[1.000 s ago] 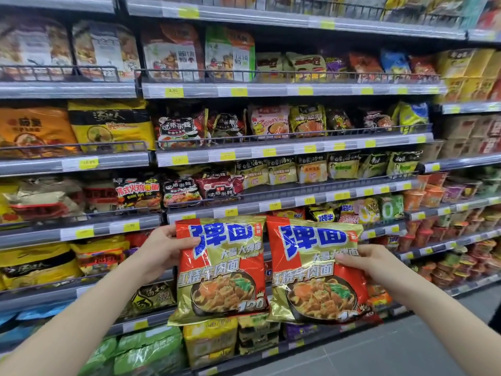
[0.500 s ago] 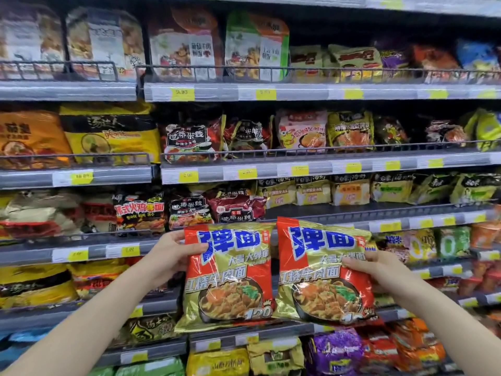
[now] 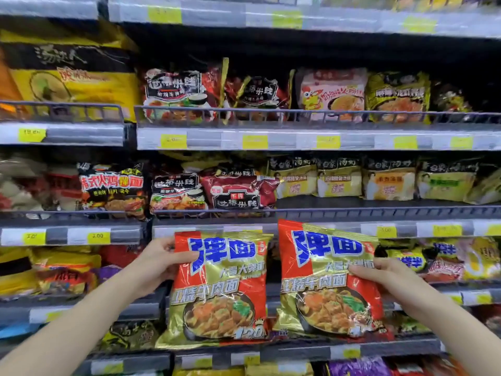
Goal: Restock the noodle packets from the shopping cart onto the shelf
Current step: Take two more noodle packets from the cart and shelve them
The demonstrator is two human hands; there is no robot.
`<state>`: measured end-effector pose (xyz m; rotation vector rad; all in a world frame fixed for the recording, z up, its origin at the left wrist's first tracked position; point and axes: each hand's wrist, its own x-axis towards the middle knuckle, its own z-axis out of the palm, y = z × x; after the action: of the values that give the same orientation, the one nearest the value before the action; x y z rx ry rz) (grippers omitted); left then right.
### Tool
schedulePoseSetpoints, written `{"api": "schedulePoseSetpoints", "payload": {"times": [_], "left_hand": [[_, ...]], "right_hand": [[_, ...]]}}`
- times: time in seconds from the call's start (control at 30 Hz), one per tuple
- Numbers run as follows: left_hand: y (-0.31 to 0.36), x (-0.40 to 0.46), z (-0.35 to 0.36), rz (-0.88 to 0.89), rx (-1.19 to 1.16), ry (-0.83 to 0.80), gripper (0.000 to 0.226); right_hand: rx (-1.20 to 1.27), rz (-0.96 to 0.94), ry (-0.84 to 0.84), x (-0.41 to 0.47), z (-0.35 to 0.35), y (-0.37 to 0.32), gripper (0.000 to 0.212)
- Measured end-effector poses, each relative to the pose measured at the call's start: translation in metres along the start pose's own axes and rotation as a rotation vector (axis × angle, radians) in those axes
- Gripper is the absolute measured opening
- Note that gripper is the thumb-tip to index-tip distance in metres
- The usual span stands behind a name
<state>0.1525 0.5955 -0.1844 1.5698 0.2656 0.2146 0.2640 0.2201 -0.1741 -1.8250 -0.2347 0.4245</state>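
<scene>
While both arms reach out in front, each hand holds one noodle bag up before the shelves; the left hand (image 3: 160, 263) pinches the left red and gold crinkly plastic noodle packet (image 3: 217, 287) by its left edge, thumb on the front and fingers curled behind; the right hand (image 3: 390, 280) grips the right red and gold shiny noodle packet (image 3: 328, 280) by its right edge, fingers bent over the front. I think they are held by the outer edges so the fronts stay in sight and the bags can slide in side by side.

Both packets stand up tall, long side running up and down, blue letters at the top and the bowl picture at the bottom; the fronts face the person; the right one tips a little to the left at its top; they are just beside each other, not touching as far as I can tell.

Behind them is the grey metal shelf with yellow price tags (image 3: 352, 230); an open gap shows on it just above the right packet, next to the dark red rice noodle bag (image 3: 235, 192); that looks like the spot for them. Farther up sits the pink bag with a chicken picture (image 3: 332, 95). No cart is in view.
</scene>
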Motion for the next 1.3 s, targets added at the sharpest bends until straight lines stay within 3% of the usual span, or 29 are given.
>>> {"api": "schedulePoseSetpoints", "payload": {"times": [0.2, 0.43, 0.63, 0.87, 1.03, 1.17, 1.3], "left_hand": [[-0.094, 0.046, 0.001, 0.094, 0.007, 0.028, 0.089], [-0.175, 0.083, 0.010, 0.195, -0.026, 0.074, 0.039], [-0.215, 0.100, 0.014, 0.296, 0.009, 0.073, 0.027], [-0.218, 0.106, 0.014, 0.365, 0.029, 0.057, 0.016], [-0.210, 0.108, 0.010, 0.414, 0.024, 0.063, 0.033], [-0.205, 0.112, 0.000, 0.432, 0.027, 0.057, 0.035], [-0.205, 0.116, -0.008, 0.444, 0.023, 0.068, 0.039]], "right_hand": [[-0.013, -0.010, -0.019, 0.058, 0.015, 0.085, 0.039], [-0.008, -0.139, 0.027, 0.114, 0.045, 0.163, 0.023], [-0.024, -0.226, 0.030, 0.135, 0.058, 0.209, 0.018], [-0.017, -0.255, 0.042, 0.146, 0.057, 0.212, 0.018], [0.024, -0.309, 0.146, 0.159, 0.039, 0.185, 0.022], [0.144, -0.350, 0.221, 0.179, 0.030, 0.159, 0.014], [0.133, -0.375, 0.332, 0.201, 0.041, 0.145, 0.021]]}}
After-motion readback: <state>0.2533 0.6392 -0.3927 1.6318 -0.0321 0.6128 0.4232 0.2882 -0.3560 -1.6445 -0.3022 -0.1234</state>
